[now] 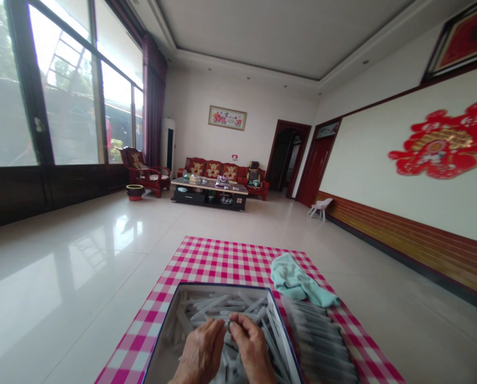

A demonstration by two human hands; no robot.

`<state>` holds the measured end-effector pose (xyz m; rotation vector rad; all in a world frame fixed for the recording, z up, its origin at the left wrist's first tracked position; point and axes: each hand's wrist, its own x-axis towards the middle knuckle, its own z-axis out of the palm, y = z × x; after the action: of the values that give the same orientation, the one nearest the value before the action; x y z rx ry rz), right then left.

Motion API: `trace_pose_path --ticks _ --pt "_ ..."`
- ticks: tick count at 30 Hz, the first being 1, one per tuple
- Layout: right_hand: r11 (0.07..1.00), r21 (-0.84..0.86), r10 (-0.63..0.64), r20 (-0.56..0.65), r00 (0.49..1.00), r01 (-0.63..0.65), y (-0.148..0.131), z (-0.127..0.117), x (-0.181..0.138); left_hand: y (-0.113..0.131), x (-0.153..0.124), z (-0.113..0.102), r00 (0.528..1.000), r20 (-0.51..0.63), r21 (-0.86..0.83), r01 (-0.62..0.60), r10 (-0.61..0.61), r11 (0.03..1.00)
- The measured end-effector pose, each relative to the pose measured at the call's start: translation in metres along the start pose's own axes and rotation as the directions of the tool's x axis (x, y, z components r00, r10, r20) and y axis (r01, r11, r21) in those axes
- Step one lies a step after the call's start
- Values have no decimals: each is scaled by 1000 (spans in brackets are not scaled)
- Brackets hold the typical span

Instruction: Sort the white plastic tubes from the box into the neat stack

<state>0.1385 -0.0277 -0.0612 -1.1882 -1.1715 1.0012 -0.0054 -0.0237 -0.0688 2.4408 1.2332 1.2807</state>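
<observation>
My left hand (pixel 203 346) and my right hand (pixel 249 341) meet above a shallow white box (pixel 276 301) with a dark blue rim. Many slender, greyish translucent plastic pieces (pixel 209 308) lie jumbled inside it. Between my right thumb and forefinger a small dark tip of something shows; the rest of it is hidden. My left fingers are closed close beside it, and whatever they hold cannot be seen. To the right of the box lies a row of slender dark pieces in clear wrapping (pixel 322 341), smeared by blur.
A mint-green cloth (pixel 298 280) lies crumpled behind the row. Everything rests on a table with a pink-and-white checked cover (pixel 222 256). Farther off are a low black table (pixel 208 193), a red wooden sofa (pixel 213 169), an armchair (pixel 150 173) and a small white chair (pixel 321 208).
</observation>
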Motion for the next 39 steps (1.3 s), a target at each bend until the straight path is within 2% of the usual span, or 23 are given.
trace_pose_path --ticks 6,15,21,25,28,31,39 --pt "995 -85 -43 17 999 44 3 -2 0 1 1 -2 1000 -3 9 -5 5 1000" --pt "1000 -23 -13 34 999 13 -6 -2 -3 3 1 -4 1000 10 20 -12 11 1000" --pt "1000 -18 19 119 993 -17 -15 -3 -5 7 0 -7 999 48 29 -18 16 999" --pt "979 -174 -90 110 990 109 -16 -3 -8 9 0 -10 997 80 48 -27 23 999" --pt "917 -316 -241 49 969 244 -14 0 -8 10 0 -11 997 80 63 -30 25 998" --pt "866 -403 -320 11 947 297 -13 5 -8 10 1 -11 997 70 69 -29 25 997" --pt "895 -306 -318 75 945 326 -19 1 -13 7 0 -7 999 38 64 -13 11 998"
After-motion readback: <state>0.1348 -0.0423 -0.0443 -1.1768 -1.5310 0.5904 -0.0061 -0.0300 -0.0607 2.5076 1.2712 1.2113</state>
